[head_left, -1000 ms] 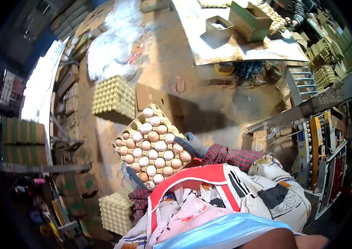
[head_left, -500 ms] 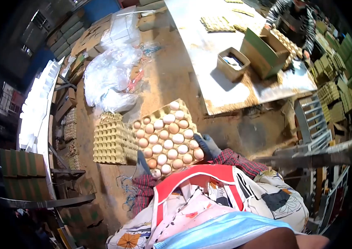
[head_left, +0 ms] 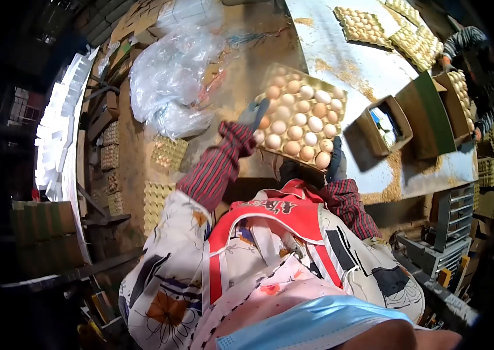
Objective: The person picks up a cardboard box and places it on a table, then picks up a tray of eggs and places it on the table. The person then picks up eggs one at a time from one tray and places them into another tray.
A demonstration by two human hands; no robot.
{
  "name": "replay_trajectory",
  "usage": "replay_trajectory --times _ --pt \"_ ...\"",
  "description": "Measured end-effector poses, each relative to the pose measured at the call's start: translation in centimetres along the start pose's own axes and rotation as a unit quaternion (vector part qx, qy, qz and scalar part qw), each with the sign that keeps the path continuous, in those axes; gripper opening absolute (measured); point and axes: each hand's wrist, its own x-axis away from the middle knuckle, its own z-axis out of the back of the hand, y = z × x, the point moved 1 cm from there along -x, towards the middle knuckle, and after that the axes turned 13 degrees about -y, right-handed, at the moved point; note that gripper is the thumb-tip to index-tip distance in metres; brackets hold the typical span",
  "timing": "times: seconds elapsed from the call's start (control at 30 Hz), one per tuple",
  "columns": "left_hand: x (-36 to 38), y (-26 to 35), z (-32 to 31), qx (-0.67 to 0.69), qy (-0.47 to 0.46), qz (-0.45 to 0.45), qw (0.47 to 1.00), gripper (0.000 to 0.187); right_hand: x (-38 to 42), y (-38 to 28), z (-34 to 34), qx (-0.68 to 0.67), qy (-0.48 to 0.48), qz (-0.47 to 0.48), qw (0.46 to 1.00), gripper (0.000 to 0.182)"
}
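Note:
A pulp egg tray point(head_left: 318, 80) full of brown and pale eggs point(head_left: 315, 123) is held in front of me, tilted, between both hands. On its left edge, my gloved left hand point(head_left: 255, 114) grips the side, fingers closed on the rim. My gloved right hand point(head_left: 336, 161) grasps the lower right corner, its fingers partly hidden by the tray. The tray is just left of a white-topped table point(head_left: 325, 49), overlapping its edge in view. Farther up that table lies another filled egg tray point(head_left: 363, 27).
A small cardboard box point(head_left: 366, 133) and a tall green-brown carton point(head_left: 422, 116) stand on the table. Across it, a co-worker's hands point(head_left: 447, 62) are beside the carton and a filled tray. Plastic wrap point(head_left: 168, 87), empty trays point(head_left: 156, 201) and a metal rack point(head_left: 456, 210) surround me.
Both hands have carried the egg tray from beside the stack of empty trays, up and right toward the table. My view has turned, and more filled trays show on the table.

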Motion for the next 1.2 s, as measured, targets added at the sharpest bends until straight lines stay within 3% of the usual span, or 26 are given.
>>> replay_trajectory --times 0.03,0.1,0.17,0.23,0.37,0.5,0.53,0.57,0.6,0.63,0.67,0.7,0.77,0.8,0.83,0.87,0.9,0.93,0.97,1.0,1.03,1.1,1.17,1.2 --pt "-3.4 2.1 -0.1 -0.058 -0.031 0.009 0.998 0.051 -2.0 -0.4 -0.2 -0.012 0.041 0.002 0.999 0.061" --pt "-11.4 5.5 -0.8 -0.191 -0.086 -0.018 0.978 0.057 -5.8 -0.7 -0.2 0.086 0.106 0.061 0.989 0.063" --pt "-18.3 7.6 -1.1 -0.377 -0.115 -0.050 0.918 0.062 -9.2 0.6 0.3 -0.013 0.163 0.056 0.985 0.067" --pt "-25.7 9.6 -1.6 -0.396 -0.179 -0.024 0.901 0.056 -12.4 1.3 -0.4 -0.085 0.233 0.123 0.961 0.058" --pt "-37.7 7.3 -2.9 -0.397 -0.263 -0.006 0.879 0.053 -17.1 -0.2 0.1 -0.097 0.315 0.142 0.933 0.059" --pt "-47.3 2.3 -4.8 -0.553 -0.146 -0.143 0.808 0.055 -20.9 -3.1 0.9 -0.075 0.354 0.143 0.921 0.060" --pt "-43.3 6.7 -6.9 -0.475 -0.125 -0.182 0.852 0.053 -21.7 -4.0 1.3 -0.062 0.360 0.140 0.920 0.061" --pt "-39.9 11.0 -7.7 -0.427 -0.164 -0.196 0.868 0.047 -22.7 -4.6 1.9 -0.045 0.361 0.135 0.922 0.062" --pt "-40.5 9.6 -7.7 -0.389 -0.165 -0.273 0.864 0.044 -23.7 -5.1 2.4 -0.027 0.358 0.128 0.925 0.062" --pt "-38.1 10.4 -6.0 -0.362 -0.231 -0.296 0.853 0.044 -24.6 -5.3 3.6 0.004 0.342 0.110 0.933 0.062" --pt "-35.0 12.3 -4.8 -0.338 -0.205 -0.285 0.873 0.045 -25.3 -5.1 5.5 0.035 0.326 0.093 0.940 0.063" --pt "-34.3 11.7 -2.6 -0.312 -0.257 -0.248 0.880 0.043 -26.1 -5.6 7.6 0.064 0.310 0.077 0.946 0.063" --pt "-33.2 10.6 3.7 -0.263 -0.274 -0.205 0.902 0.037 -27.1 -6.8 9.3 0.122 0.321 0.052 0.938 0.060" --pt "-33.3 10.2 7.4 -0.299 -0.254 -0.164 0.905 0.036 -27.5 -8.1 8.2 0.182 0.379 0.060 0.905 0.056" --pt "-34.2 7.8 11.2 -0.154 -0.246 -0.048 0.956 0.037 -27.9 -9.1 6.5 0.276 0.444 0.070 0.849 0.053" --pt "-35.2 6.7 15.2 -0.091 -0.212 0.072 0.970 0.035 -28.5 -10.0 2.9 0.396 0.507 0.092 0.760 0.050" --pt "-37.6 2.4 19.2 -0.012 -0.170 0.025 0.985 0.032 -29.5 -10.8 -1.7 0.511 0.518 0.116 0.676 0.047" --pt "-39.8 -1.3 22.6 0.133 -0.158 -0.077 0.976 0.030 -31.6 -11.1 -6.5 0.601 0.478 0.143 0.624 0.045" --pt "-41.5 -1.0 25.9 0.126 -0.136 -0.014 0.983 0.030 -34.9 -10.6 -11.0 0.662 0.387 0.151 0.624 0.043" --pt "-42.7 4.2 28.2 -0.061 -0.109 0.102 0.987 0.032 -38.5 -9.3 -14.9 0.696 0.260 0.112 0.660 0.045" --pt "-45.3 1.3 31.0 -0.017 -0.131 0.015 0.991 0.033 -42.2 -8.0 -18.8 0.705 0.126 0.071 0.695 0.047" --pt "-49.9 2.0 33.7 0.000 -0.122 -0.003 0.993 0.032 -48.5 -2.6 -21.4 0.545 0.047 -0.044 0.836 0.048" --pt "-55.6 3.0 36.1 -0.077 -0.126 0.091 0.985 0.033 -54.4 2.3 -20.6 0.389 0.114 -0.098 0.909 0.050" --pt "-58.9 2.5 37.2 -0.029 -0.130 0.074 0.988 0.035 -55.9 5.0 -17.3 0.286 0.165 -0.118 0.936 0.047"
